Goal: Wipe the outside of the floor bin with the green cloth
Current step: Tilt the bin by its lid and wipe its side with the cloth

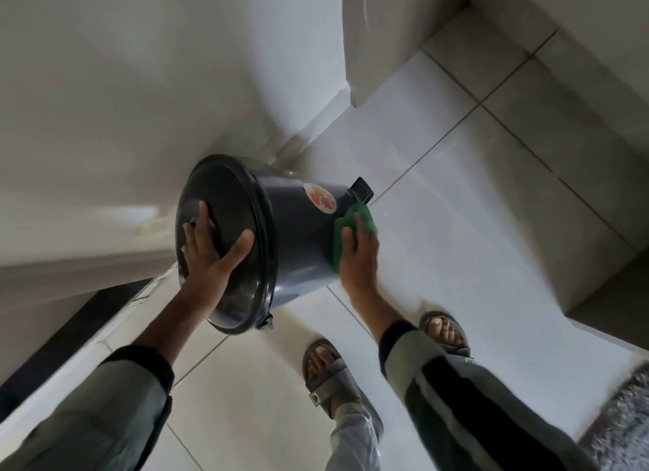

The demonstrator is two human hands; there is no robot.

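Dark grey floor bin (302,239) at frame centre, standing on the pale tiled floor (456,246) close against the white wall (123,102) at ten o'clock. Round black lid (224,196) shut, facing the camera, rim running all the way round. Oval sticker (320,197) with orange and red print on the bin's side, toward one o'clock of the lid. Black foot pedal (361,189) jutting from the base at two o'clock of the bin.

Green cloth (342,237) pressed flat against the bin's outer wall at three o'clock of the lid, just below the pedal. Right hand (358,256) laid over the cloth, fingers (360,225) straight and held together, pinning the cloth to the wall rather than curling round it. Left hand (210,256) resting on the lid, fingers (203,214) spread wide apart, thumb reaching toward three o'clock, palm against the lid's lower half; not closed on anything.

Both forearms entering from six o'clock in grey-green sleeves (105,400) with dark cuffs. Two feet in grey strap sandals (330,379) on the tiles at five o'clock of the bin, well apart from its base. Shaggy grey mat (625,414) at the frame's four o'clock edge. Dark strip (70,340) along the foot of the wall at eight o'clock. White wall corner (386,49) rising at one o'clock.
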